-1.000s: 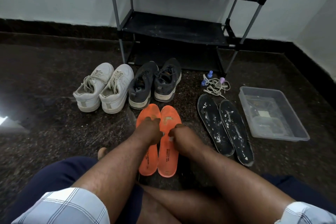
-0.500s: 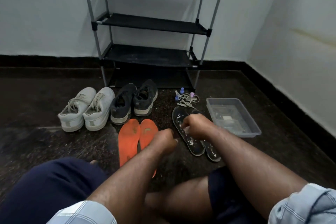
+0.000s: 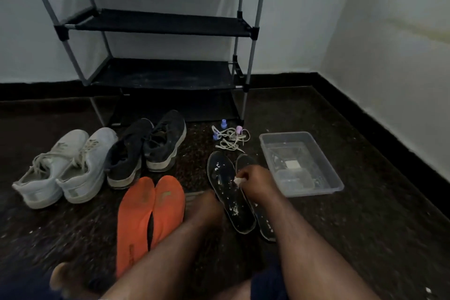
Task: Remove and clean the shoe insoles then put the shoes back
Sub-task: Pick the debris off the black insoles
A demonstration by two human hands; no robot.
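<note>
- My right hand [image 3: 255, 184]: curled, pinching a small white wad [image 3: 238, 180] between the fingertips. It sits over the two black insoles [image 3: 229, 192], the wad just above the gap between them.
- Black insoles: flat on the floor side by side, toes pointing away from me, flecked with white bits. The right one is partly hidden under my right hand and forearm.
- My left hand [image 3: 203, 207]: low over the floor between the orange insoles [image 3: 151, 212] and the black pair, close to the left black insole. I see only its back, so I cannot tell whether the fingers grasp anything.
- Orange insoles: a pair lying flat, edges touching, just left of my left forearm.
- Black shoes [image 3: 146, 146]: a pair upright on the floor beyond the orange insoles.
- White shoes [image 3: 65, 168]: a pair, laced, upright, just left of the black shoes.
- Clear plastic tub [image 3: 336, 185]: on the floor, right of the black insoles, near my right hand. It holds shallow water and a small white square piece [image 3: 291, 165] on the bottom.
- Loose laces [image 3: 231, 137]: a tangled heap beyond the black insoles, with small blue and pink pieces beside it.
- Shoe rack [image 3: 158, 75]: metal frame, dark shelves, against the wall behind the shoes.
</note>
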